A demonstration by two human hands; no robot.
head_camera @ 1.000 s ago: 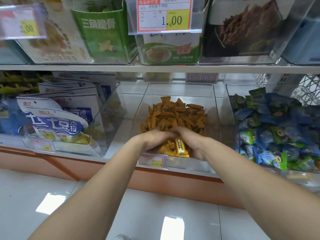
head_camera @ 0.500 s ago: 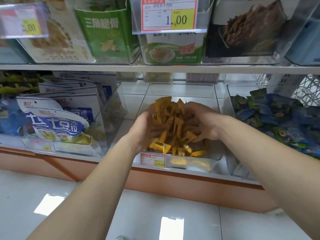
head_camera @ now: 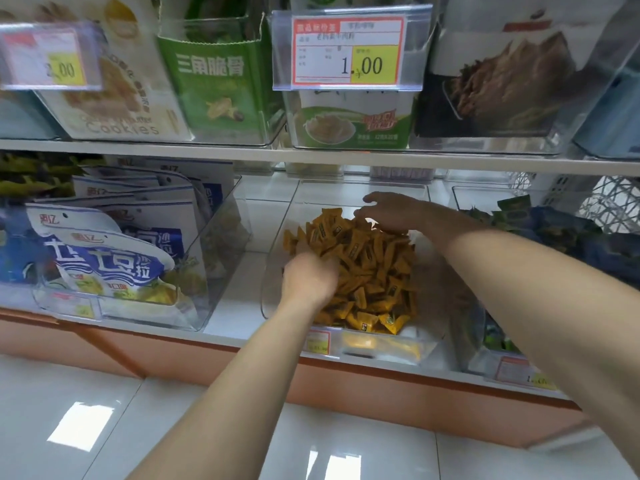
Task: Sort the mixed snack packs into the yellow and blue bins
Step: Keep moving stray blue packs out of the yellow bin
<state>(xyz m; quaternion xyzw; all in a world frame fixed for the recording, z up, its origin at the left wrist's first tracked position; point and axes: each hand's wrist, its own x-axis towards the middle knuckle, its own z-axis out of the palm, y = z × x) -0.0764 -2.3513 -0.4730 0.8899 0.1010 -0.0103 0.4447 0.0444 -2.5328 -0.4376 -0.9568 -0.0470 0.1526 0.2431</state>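
Parted now; right fingers (head_camera: 367, 199) spread atop yellow packs (head_camera: 374, 268); left fingers (head_camera: 327, 268) buried, grip unclear.

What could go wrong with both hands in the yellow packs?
The yellow packs are heaped; left hand and right hand in them could tip some over the low front of the clear bin. The right forearm passes in front of the blue and green packs and might knock some out.

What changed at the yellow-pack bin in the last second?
The left hand and right hand, together at the front of the clear bin a second ago, then cupped round the heap, have parted: right to the pile's back top, left at its left front, fingers hidden. The yellow packs now spread further forward. Bin, shelf and neighbouring packs stayed put.
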